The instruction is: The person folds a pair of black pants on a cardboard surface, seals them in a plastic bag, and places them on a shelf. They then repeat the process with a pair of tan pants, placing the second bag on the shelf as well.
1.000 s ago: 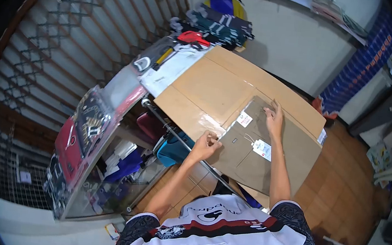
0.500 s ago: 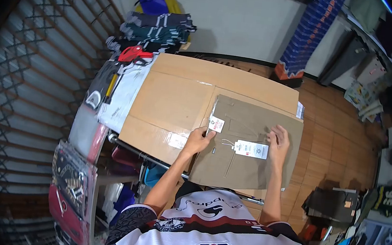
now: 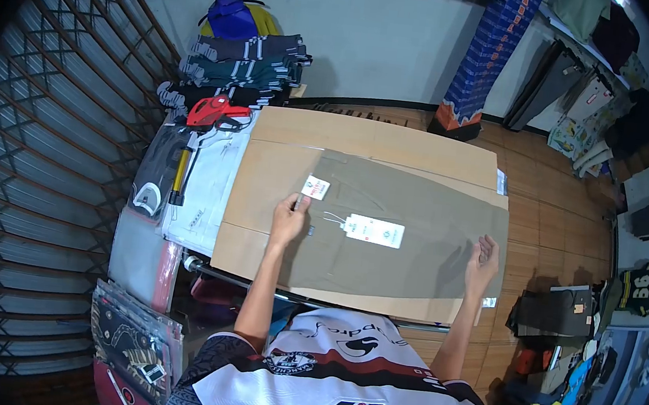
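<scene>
Folded olive-brown trousers (image 3: 427,205) lie across the cardboard, waistband to the left and legs stretching right. My left hand (image 3: 288,221) pinches the waistband edge, right beside a white label with red print (image 3: 315,187). A larger white hang tag (image 3: 374,231) rests on the fabric, tied on by a thin string. Over the leg end at the right is my right hand (image 3: 482,268), its fingers loosely bent and apart with nothing between them.
Flat cardboard (image 3: 264,172) covers the table. To its left are a red tool (image 3: 215,112), a yellow-and-black tool (image 3: 181,175) and plastic-wrapped garments (image 3: 201,205). Folded clothes (image 3: 248,60) are stacked behind. A blue wrapped pillar (image 3: 482,61) stands at the back.
The trousers have shifted left on the cardboard and now spread longer toward the right. My left hand moved left with the waistband, while my right hand went right along the legs.
</scene>
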{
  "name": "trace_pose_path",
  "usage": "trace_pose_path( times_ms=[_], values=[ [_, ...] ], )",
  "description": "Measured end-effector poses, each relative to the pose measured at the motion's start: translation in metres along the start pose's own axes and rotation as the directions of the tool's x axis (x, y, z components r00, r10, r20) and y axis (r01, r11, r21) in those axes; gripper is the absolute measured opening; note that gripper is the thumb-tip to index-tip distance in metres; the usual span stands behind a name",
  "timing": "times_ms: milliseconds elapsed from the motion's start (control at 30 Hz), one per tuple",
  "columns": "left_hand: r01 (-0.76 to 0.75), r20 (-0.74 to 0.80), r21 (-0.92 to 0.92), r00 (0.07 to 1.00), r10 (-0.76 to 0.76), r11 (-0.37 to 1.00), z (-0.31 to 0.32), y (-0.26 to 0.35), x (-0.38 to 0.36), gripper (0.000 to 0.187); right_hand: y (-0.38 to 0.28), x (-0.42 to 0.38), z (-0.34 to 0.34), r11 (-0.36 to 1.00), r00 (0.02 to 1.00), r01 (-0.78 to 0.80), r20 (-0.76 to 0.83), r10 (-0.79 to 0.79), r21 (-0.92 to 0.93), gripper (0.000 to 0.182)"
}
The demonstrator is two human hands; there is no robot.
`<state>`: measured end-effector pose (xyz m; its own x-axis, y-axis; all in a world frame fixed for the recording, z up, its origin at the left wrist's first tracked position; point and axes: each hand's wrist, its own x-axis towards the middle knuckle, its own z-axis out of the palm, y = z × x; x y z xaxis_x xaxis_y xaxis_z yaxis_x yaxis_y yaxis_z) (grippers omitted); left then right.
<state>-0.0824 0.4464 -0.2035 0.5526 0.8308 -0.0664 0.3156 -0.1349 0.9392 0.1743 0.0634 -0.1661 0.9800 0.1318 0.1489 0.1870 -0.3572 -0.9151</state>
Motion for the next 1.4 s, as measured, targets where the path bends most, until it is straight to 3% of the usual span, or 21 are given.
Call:
trace_pose_path(
  times_ms=[100,200,300,767,1400],
  values=[
    [-0.035,-0.132,0.147,0.990,0.055,0.989,-0.051,-0.019,0.020,0.030,-0.001,-0.010,0.009,0.951,0.996,0.078,0.052,-0.066,-0.300,0.040],
    [-0.020,-0.214,0.314,0.973,0.091,0.949,-0.101,-0.035,0.037,0.028,0.015,-0.020,0.024,0.801,0.981,0.194,0.110,-0.160,-0.567,0.049],
    [0.009,-0.289,0.377,0.951,0.108,0.926,-0.139,-0.040,0.049,0.027,-0.005,-0.037,0.053,0.665,0.991,0.118,0.131,-0.031,-0.738,0.057],
    [0.165,-0.416,0.621,0.898,0.144,0.766,-0.228,-0.078,0.090,0.028,-0.030,-0.073,0.162,0.676,0.970,0.235,0.218,-0.112,-0.699,0.059],
    [0.261,-0.467,0.678,0.875,0.128,0.687,-0.255,-0.078,0.098,0.031,-0.045,-0.083,0.198,0.692,0.961,0.250,0.258,-0.095,-0.677,0.060]
  ],
)
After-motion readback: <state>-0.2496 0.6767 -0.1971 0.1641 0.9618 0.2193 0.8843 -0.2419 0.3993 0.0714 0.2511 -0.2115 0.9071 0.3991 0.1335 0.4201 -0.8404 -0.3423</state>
